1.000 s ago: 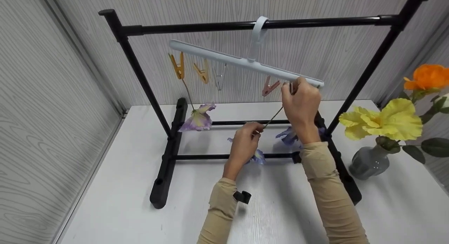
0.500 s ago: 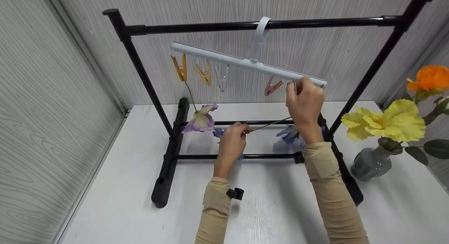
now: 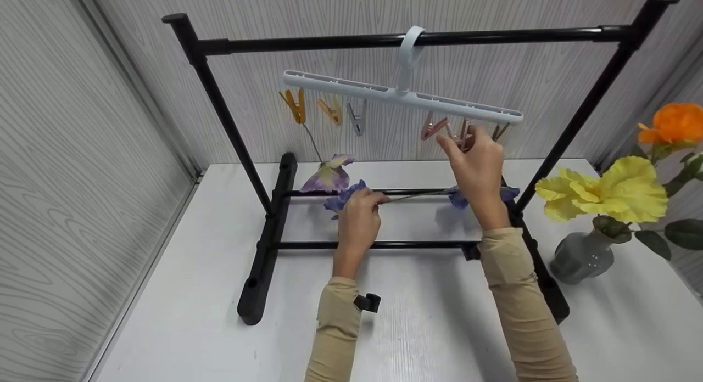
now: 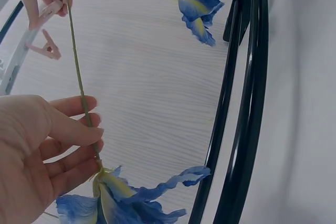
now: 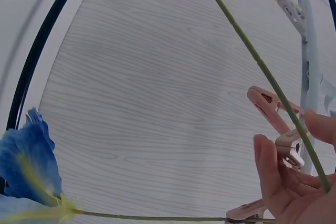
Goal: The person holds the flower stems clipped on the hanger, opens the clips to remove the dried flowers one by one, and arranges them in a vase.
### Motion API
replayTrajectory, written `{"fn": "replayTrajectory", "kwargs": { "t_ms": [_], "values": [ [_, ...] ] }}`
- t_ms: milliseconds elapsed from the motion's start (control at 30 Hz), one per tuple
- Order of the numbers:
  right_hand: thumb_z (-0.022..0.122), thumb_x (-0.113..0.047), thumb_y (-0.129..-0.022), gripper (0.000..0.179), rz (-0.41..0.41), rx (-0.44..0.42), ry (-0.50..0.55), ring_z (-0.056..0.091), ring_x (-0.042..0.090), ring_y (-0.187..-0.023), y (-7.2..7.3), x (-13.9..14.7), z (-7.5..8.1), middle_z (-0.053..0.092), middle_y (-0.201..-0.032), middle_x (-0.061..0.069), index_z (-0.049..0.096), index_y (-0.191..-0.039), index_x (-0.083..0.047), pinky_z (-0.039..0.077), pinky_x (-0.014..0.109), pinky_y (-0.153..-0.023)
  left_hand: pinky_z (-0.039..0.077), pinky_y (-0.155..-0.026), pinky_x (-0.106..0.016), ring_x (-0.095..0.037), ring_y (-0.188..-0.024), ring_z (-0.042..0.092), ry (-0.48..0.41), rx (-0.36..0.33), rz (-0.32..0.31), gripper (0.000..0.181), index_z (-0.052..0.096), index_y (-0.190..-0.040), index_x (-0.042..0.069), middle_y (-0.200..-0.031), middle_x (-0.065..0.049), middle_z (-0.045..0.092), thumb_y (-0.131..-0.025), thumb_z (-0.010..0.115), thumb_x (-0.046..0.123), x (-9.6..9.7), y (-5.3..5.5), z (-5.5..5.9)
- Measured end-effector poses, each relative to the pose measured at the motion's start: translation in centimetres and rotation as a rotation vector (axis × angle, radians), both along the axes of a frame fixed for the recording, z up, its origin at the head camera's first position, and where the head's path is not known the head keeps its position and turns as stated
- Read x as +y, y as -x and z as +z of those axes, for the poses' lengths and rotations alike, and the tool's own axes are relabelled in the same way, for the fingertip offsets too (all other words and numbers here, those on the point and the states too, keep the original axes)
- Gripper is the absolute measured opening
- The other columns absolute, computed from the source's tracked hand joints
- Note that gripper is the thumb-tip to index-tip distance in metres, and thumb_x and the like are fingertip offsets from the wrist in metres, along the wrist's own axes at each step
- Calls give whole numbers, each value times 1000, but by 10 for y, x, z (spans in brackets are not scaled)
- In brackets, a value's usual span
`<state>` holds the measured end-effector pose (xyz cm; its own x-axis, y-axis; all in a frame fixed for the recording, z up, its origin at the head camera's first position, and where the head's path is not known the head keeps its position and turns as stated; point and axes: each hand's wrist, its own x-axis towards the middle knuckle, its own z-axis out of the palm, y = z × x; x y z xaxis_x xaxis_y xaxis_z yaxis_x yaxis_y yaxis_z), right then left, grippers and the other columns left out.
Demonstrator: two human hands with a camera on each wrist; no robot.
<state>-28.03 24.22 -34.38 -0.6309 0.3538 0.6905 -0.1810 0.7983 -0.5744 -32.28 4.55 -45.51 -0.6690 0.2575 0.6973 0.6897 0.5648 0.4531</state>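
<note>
My left hand pinches the stem of a blue iris-like artificial flower, just above its bloom, at the middle of the rack. The stem runs to the right, up to my right hand. That hand holds a pale pink clothespin between thumb and fingers, under the right part of the light-blue hanger; the stem crosses in front of its palm. Whether the clothespin grips the stem I cannot tell. A second blue flower hangs from the rightmost clothespin, partly behind my right hand in the head view.
The hanger hooks over the black rack's top bar. A purple-yellow flower hangs from an orange clothespin. Yellow, grey and pink clothespins hang too. A grey vase with flowers stands right.
My left hand has moved left and slightly up with the blue flower, so its stem lies flatter. The hanger has turned and its right end has risen. My right hand stays near it.
</note>
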Motion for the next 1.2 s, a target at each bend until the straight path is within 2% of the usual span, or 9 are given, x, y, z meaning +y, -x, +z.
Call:
{"fn": "replayTrajectory", "kwargs": {
  "t_ms": [100, 200, 300, 400, 567, 800, 967, 1100, 1200],
  "values": [
    [76, -20, -96, 32, 91, -181, 51, 66, 18, -63, -5, 4, -4, 72, -82, 23, 67, -103, 10, 49, 19, -56, 58, -68, -40, -26, -83, 70, -15, 35, 31, 27, 81, -90, 9, -86, -5, 71, -88, 66, -13, 0, 1, -1],
    [70, -16, -99, 30, 250, -379, 103, 68, 11, -64, -10, 8, -11, 74, -87, 24, 69, -109, 13, 55, 17, -57, 58, -66, -41, -26, -83, 70, -23, 40, 55, 27, 81, -89, 10, -87, -5, 70, -88, 66, -13, 0, 2, 0],
    [65, -13, -102, 28, 438, -551, 117, 71, 15, -70, -13, 11, -20, 74, -89, 21, 70, -113, 13, 59, 22, -63, 58, -65, -41, -26, -84, 69, -22, 31, 64, 27, 81, -88, 10, -87, -5, 70, -89, 65, -12, -1, 3, 0],
    [63, -11, -103, 24, 588, -657, 101, 72, 18, -73, -14, 12, -33, 74, -87, 15, 72, -109, 11, 59, 24, -64, 58, -66, -41, -26, -84, 68, -22, 32, 72, 27, 80, -87, 9, -86, -6, 70, -89, 65, -12, -3, 3, 0],
    [62, -9, -104, 21, 717, -699, 159, 69, 15, -73, -16, 12, -55, 74, -89, 15, 74, -109, 7, 56, 25, -63, 58, -71, -40, -27, -87, 68, -38, 41, 62, 26, 79, -84, 7, -85, -7, 69, -87, 65, -15, -5, 5, -2],
    [63, -6, -102, 23, 856, -740, 411, 64, 13, -72, -20, 7, -82, 72, -88, 8, 70, -116, 11, 55, 26, -65, 58, -75, -39, -28, -87, 67, -42, 48, 1, 25, 75, -79, 4, -82, -8, 67, -86, 64, -17, -6, 7, -5],
    [65, -4, -99, 29, 964, -775, 506, 65, 13, -73, -22, 0, -98, 71, -94, 13, 66, -122, 13, 56, 27, -68, 57, -80, -39, -29, -91, 67, -50, 6, -49, 25, 73, -78, 2, -85, -10, 68, -84, 63, -19, -4, 7, -7],
    [65, 0, -97, 28, 997, -804, 564, 66, 14, -73, -21, -5, -106, 71, -93, 11, 65, -122, 12, 59, 28, -67, 56, -83, -41, -30, -93, 66, -70, -25, -67, 25, 73, -79, 3, -89, -10, 70, -81, 63, -20, -3, 8, -7],
    [65, 1, -96, 22, 1002, -817, 612, 67, 15, -72, -20, -9, -109, 70, -92, 10, 67, -117, 9, 60, 29, -67, 55, -85, -43, -30, -95, 66, -131, -51, -69, 26, 75, -85, 2, -93, -10, 71, -81, 63, -20, -2, 8, -7]
  ]
}}
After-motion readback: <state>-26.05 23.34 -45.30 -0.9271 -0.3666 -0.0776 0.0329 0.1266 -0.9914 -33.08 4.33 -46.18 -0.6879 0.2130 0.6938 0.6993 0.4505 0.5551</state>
